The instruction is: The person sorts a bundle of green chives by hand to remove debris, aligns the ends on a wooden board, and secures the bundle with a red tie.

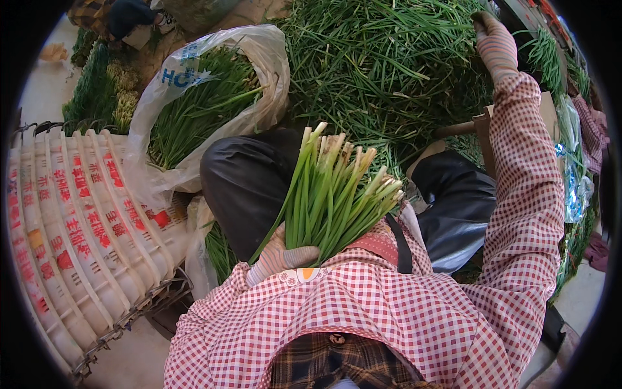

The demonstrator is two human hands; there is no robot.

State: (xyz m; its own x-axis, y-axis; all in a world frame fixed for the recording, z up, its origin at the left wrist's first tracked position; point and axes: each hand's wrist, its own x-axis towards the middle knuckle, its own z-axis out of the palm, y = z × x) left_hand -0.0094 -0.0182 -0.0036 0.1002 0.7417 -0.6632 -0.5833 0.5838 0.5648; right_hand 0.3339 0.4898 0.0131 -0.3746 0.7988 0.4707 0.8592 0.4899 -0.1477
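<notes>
My left hand (283, 255), in a striped knit glove, is closed round a thick bunch of garlic chives (330, 201) against my lap. Their pale cut stem ends point up and away from me, fanned out. My right arm is stretched far forward to the right. At its end my gloved right hand (495, 45), with darkened fingertips, is bent at the edge of a large heap of loose green leaves (382, 65). Its fingers look curled together, and I cannot make out what is in them.
A clear plastic bag (275, 58) of upright greens (201, 107) stands left of my knee. Beside it lies a white ribbed plastic basket (84, 227) with red printing. Bundled greens (94, 84) are at the far left. A cardboard box (547, 117) stands behind my right arm.
</notes>
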